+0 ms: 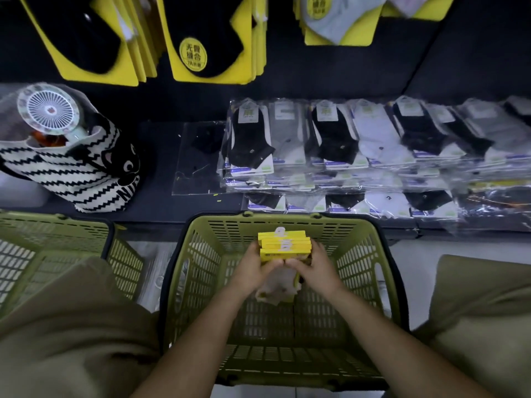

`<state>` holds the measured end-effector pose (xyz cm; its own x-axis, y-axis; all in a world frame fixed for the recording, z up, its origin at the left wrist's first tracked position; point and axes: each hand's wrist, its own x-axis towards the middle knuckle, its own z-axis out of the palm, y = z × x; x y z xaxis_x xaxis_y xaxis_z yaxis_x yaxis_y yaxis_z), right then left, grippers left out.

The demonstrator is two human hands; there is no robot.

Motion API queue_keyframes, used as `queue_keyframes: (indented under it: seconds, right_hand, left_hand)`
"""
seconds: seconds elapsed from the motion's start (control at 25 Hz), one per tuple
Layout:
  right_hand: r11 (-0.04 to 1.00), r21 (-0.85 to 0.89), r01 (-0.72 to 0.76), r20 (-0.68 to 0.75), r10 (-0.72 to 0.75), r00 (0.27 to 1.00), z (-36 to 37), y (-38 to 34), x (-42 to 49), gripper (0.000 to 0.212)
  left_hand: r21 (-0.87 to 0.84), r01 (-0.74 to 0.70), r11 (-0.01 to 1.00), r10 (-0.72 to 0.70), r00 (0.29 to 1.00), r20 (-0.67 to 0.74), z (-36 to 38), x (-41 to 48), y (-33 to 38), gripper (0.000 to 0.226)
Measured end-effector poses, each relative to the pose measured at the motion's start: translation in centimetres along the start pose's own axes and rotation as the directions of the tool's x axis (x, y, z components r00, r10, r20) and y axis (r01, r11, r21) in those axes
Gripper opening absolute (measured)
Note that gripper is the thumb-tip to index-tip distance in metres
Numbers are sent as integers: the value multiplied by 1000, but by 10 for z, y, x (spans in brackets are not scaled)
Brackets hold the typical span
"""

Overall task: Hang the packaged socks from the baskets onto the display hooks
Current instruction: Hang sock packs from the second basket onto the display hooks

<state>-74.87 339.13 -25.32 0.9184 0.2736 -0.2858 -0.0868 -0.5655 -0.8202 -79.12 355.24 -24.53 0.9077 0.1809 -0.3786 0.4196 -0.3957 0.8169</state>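
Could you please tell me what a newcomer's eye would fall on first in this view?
The bright stack of yellow sock packs at the centre stands out first, gripped by the left hand and the right hand over the green basket. Next come the yellow-backed black socks hanging along the top, and the black-and-white zigzag bag with a white fan on the left.

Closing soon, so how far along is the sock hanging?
Done: yellow-carded black socks hang on the display above. In hand: left hand and right hand grip a stack of yellow-carded sock packs over the green plastic basket. Left: hanging this stack.
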Motion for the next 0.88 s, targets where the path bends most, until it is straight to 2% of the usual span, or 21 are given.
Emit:
queue_keyframes:
  seconds: [0.08, 0.2, 0.36, 0.44, 0.52, 0.6, 0.88]
  right_hand:
    - [990, 140, 11, -47, -5, 999, -18, -15, -3, 46]
    - [952, 306, 26, -168, 27, 985, -46, -39, -5, 42]
    - [952, 274, 138, -266, -63, 962, -75, -76, -7, 31]
    - [938, 275, 212, -275, -134, 952, -90, -97, -6, 23]
    - [908, 318, 273, -256, -195, 947, -107, -118, -4, 12]
    - [871, 380, 311, -227, -238, 944, -126, -137, -2, 15]
    - [813, 402, 422, -256, -343, 904, -188, -198, 18, 13]
  left_hand:
    - [-89, -77, 993, 73, 996, -43, 0, -4, 27, 53]
    - [-253, -141, 957, 109, 984, -138, -1, -9, 68, 48]
    - [-441, -177, 880, 97, 975, -198, -15, -15, 109, 36]
    - [-499, -180, 848, 86, 975, -207, -28, -15, 128, 39]
    - [-532, -182, 827, 88, 976, -198, -40, -16, 147, 54]
    - [-553, -225, 802, 126, 969, -212, -51, -17, 166, 66]
    - [-492, -431, 757, 319, 900, -298, -89, -6, 250, 35]
